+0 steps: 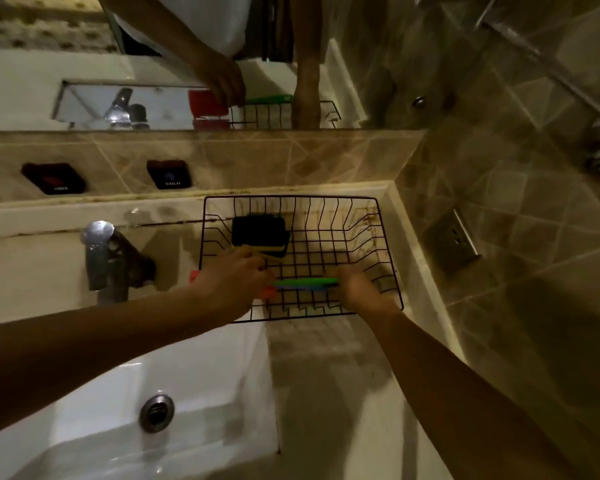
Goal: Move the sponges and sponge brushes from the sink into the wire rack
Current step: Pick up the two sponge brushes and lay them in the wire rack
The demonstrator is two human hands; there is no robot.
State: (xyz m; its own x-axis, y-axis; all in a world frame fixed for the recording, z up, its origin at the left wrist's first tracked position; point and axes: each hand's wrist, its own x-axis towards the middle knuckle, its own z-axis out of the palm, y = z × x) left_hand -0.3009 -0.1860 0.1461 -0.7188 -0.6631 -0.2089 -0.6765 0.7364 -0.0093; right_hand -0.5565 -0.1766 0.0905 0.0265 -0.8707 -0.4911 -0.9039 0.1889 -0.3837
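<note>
Both hands over wire rack [361,216] | green sponge brush [305,282] lies level, long axis left-right | right hand [361,292] grips its end | left hand [232,282] clenched on red item [267,292]

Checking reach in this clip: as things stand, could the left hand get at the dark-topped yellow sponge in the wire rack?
Probably yes. The left hand is already over the wire rack, right beside the sponge, with nothing between them, though it seems busy with a red-handled item.

Wire rack [378,237] on counter [312,375]
</note>
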